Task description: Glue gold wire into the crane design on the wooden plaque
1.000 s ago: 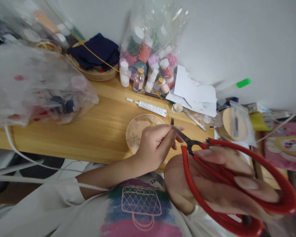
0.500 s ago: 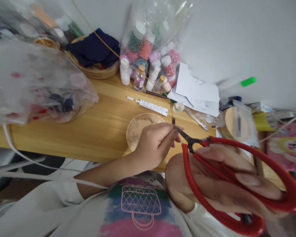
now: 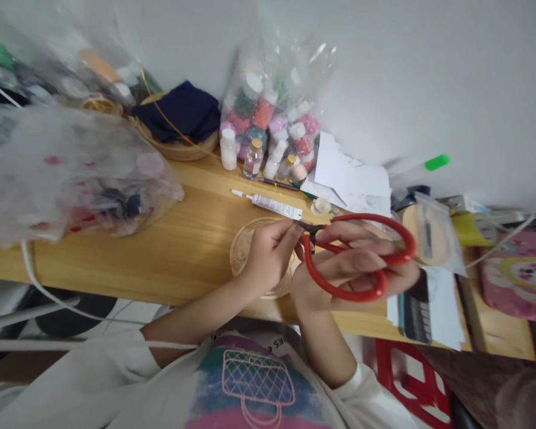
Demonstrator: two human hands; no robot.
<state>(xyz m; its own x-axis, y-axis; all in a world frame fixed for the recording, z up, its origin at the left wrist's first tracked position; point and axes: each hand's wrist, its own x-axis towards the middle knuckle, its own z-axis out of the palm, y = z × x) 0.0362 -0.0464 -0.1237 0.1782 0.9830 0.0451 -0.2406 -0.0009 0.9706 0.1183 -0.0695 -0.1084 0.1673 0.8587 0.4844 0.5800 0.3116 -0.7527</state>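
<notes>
My right hand grips scissors with large red loop handles and short dark blades pointing left. The blades reach my left hand, and their tips are hidden by its fingers. My left thumb and fingers are pinched together; what they hold is too small or hidden to make out. Beneath my left hand lies a round wooden disc with a line pattern, partly covered. A thin golden strand curves down from the upper left; its lower end is lost near the bottles.
A white tube lies behind my hands. Small bottles and a clear bag of coloured jars stand by the wall. White papers are at right, a plastic bag at left. A red stool stands below.
My right hand and the scissors have moved away from the camera and left, closer to my left hand. The view has tilted slightly up.
</notes>
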